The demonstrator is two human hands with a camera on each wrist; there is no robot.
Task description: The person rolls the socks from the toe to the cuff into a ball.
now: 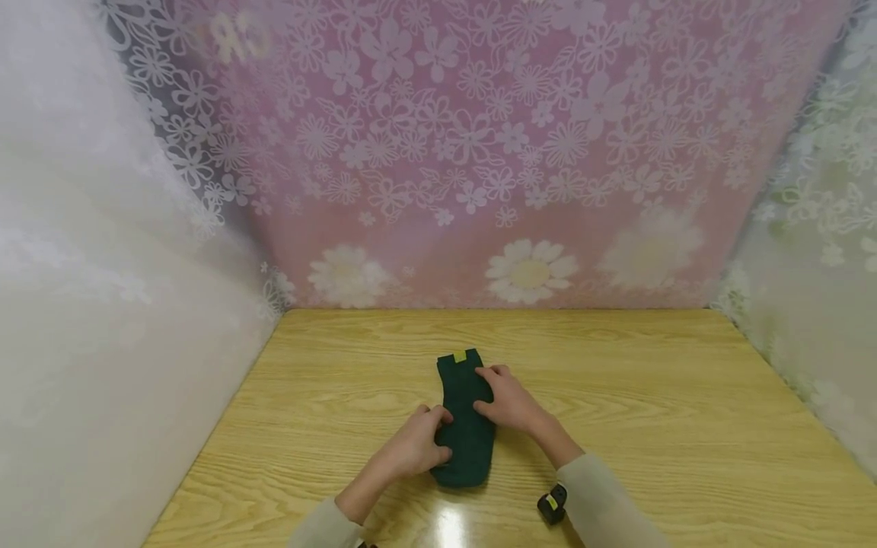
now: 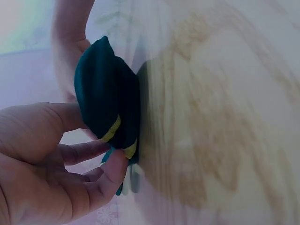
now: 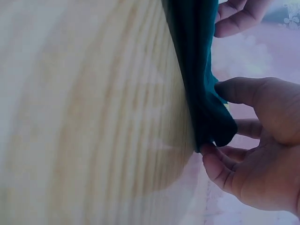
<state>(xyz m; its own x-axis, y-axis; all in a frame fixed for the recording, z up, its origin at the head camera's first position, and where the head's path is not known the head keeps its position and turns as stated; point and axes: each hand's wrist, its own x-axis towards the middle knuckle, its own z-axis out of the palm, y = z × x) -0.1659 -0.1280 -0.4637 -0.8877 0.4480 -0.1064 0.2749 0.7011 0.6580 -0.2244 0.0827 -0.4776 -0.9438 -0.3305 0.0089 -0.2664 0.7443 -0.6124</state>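
A folded dark green cloth (image 1: pixel 468 445), long and narrow like a sock, lies lengthwise on the wooden table with a yellow tab at its far end. My left hand (image 1: pixel 414 443) grips its left edge near the closer end, thumb and fingers spread along it. In the left wrist view the cloth (image 2: pixel 98 89) shows two rounded layers with yellow stripes beside the fingertips. Higher up on the opposite edge, my right hand (image 1: pixel 512 402) pinches the cloth. The right wrist view has the cloth (image 3: pixel 199 70) bunched between the thumb and fingers of the right hand (image 3: pixel 262 145).
The light wooden table (image 1: pixel 651 380) meets a pink floral backdrop (image 1: pixel 445 152) at the back. A pale curtain (image 1: pixel 123 304) borders the left side and another the right. A small black device (image 1: pixel 552 504) with a yellow mark sits at the right sleeve.
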